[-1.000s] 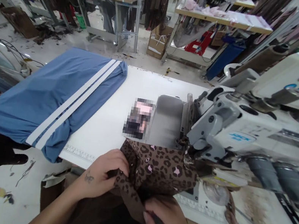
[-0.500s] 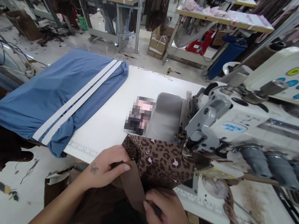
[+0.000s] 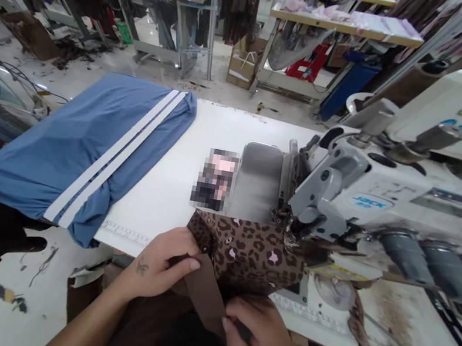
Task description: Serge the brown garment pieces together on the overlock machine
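Strip of plain brown fabric (image 3: pixel 206 291) slants in front of the white table (image 3: pixel 225 127), its upper end pinched between thumb and fingers of the left hand (image 3: pixel 165 264), its lower end likewise in the right hand (image 3: pixel 256 335). Just beyond, leopard-print fabric (image 3: pixel 252 254) reaches the sewing machine (image 3: pixel 394 181). Blue cloth (image 3: pixel 84 141) covers the table's left end.

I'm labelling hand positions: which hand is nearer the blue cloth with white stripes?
Left. The left hand is right of the blue cloth; the right hand is farther right and lower in view.
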`<state>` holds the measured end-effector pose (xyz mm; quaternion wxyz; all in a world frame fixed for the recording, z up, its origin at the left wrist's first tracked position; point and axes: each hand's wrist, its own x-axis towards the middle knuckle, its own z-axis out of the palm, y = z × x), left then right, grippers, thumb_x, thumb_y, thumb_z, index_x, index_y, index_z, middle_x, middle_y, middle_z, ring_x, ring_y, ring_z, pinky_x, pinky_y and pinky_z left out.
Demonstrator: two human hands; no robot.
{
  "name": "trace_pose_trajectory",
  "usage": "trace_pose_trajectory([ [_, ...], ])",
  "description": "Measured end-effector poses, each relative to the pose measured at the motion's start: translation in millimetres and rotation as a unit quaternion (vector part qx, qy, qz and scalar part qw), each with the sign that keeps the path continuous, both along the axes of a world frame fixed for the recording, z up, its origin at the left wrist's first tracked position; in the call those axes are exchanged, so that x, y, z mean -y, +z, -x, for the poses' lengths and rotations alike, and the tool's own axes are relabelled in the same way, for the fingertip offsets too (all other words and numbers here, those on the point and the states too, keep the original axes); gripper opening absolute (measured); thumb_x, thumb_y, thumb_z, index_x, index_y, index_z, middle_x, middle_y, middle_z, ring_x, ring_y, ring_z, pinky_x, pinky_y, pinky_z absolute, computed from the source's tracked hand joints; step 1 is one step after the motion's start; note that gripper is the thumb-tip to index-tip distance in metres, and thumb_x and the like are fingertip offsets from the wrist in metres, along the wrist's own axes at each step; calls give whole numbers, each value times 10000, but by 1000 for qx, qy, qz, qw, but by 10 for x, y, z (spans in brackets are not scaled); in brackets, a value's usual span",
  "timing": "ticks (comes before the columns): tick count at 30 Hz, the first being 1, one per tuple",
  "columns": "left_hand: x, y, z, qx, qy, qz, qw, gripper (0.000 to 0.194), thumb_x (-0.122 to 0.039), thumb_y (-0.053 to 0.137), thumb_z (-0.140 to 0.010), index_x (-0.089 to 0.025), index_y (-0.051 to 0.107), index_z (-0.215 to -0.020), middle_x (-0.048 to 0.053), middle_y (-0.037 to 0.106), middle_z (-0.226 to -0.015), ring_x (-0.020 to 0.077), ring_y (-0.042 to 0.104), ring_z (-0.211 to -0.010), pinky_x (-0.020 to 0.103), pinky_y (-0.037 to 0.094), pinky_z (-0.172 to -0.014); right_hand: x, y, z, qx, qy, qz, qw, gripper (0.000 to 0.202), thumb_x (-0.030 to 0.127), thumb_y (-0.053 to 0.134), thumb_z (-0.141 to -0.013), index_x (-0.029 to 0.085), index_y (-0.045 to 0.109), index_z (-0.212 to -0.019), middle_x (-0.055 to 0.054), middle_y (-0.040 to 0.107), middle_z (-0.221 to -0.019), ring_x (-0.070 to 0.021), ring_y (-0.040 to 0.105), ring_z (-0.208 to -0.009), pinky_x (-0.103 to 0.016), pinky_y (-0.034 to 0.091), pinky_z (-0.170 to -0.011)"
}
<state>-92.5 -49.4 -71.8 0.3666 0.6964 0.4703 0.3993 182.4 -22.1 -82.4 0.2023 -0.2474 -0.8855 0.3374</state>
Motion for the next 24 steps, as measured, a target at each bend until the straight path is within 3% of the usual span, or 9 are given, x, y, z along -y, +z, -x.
trace_pose_trajectory([
  [24, -8, 36, 0, -7, 0, -2, 1000, 131, -205, 559, -1054, -204, 654, -964, 54, 650, -905, 198, 579, -899, 347, 438, -815, -25, 27, 13, -10, -1, 0, 1000, 154, 163, 475, -937, 244, 528, -817, 49, 625, -652, -112, 583, -574, -253, 366, -590],
])
